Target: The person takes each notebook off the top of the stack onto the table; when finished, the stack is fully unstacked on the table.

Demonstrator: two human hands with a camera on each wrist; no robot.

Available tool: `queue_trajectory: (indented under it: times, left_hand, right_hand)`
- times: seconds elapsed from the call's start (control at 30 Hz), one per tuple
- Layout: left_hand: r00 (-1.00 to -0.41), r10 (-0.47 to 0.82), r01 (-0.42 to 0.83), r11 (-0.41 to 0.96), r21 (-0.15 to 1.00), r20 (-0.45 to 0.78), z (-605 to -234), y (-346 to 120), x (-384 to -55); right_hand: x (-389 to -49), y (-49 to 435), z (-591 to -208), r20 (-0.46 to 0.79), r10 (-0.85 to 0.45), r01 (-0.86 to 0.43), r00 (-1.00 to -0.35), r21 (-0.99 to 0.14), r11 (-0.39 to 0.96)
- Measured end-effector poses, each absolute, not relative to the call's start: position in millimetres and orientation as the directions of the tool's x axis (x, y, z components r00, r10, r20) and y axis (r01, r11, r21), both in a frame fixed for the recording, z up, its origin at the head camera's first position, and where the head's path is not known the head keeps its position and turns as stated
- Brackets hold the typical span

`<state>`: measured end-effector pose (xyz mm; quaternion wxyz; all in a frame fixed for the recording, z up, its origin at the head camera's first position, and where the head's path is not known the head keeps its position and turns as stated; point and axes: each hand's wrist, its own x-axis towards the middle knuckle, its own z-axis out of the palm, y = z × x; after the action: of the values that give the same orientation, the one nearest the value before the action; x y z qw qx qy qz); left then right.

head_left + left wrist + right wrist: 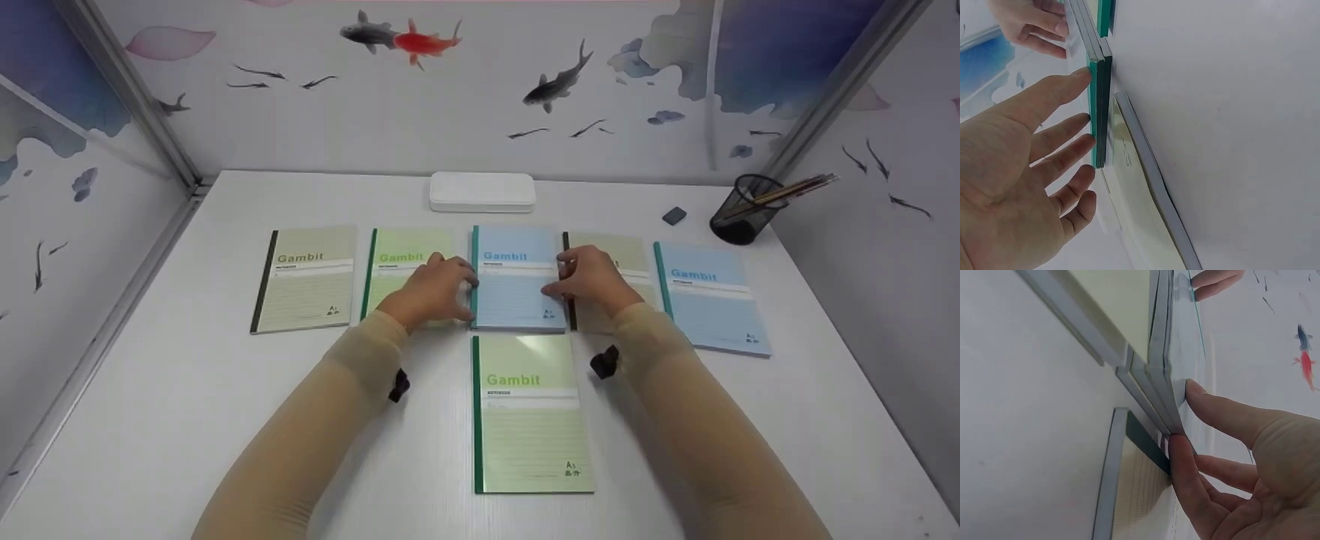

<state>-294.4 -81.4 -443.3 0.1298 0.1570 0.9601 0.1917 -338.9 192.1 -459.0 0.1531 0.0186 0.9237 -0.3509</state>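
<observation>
A blue notebook [517, 292] with a green spine lies on top of a small stack in the middle of the row. My left hand [435, 289] is at its spine side, the fingers spread and the fingertips touching or very close to the spine [1094, 112]. On the opposite side my right hand [596, 277] pinches the stack's edge, with the thumb on the cover and a finger against the side [1151, 391]. How many notebooks the pinch takes in is unclear. Below the stack lies a green notebook [532, 420]. The hands partly cover another green notebook [409, 244] and a beige one [615, 315].
A second beige notebook [307, 300] lies far left, a second blue one [716, 315] far right. Behind the row stand a white case [482, 193], a dark eraser-like block [674, 216] and a mesh pen holder [739, 217] with pencils or brushes. Printed panels wall the table.
</observation>
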Motion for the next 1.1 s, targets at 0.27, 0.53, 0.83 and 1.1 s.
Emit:
queue_trajectory:
  times: [0.27,0.53,0.83,1.1]
  left_hand:
    - [-0.921,0.352,0.275,0.892,0.36,-0.168,-447.1,-85.0,-297.1]
    - [-0.909,0.368,0.279,0.885,0.373,-0.195,-449.8,-85.2,-298.0]
    - [-0.903,0.384,0.277,0.864,0.421,-0.193,-451.5,-86.9,-297.5]
    - [-0.916,0.362,0.258,0.862,0.437,-0.174,-453.4,-85.5,-296.5]
  right_hand:
    - [-339.8,189.1,-458.7,-0.325,-0.033,0.211,-0.945,-0.685,0.697]
    - [-338.0,194.7,-459.0,-0.345,-0.035,0.239,-0.938,-0.716,0.656]
    - [-337.4,203.1,-462.7,-0.328,-0.085,0.221,-0.941,-0.785,0.579]
    - [-334.6,217.6,-467.9,-0.313,-0.092,0.221,-0.945,-0.821,0.527]
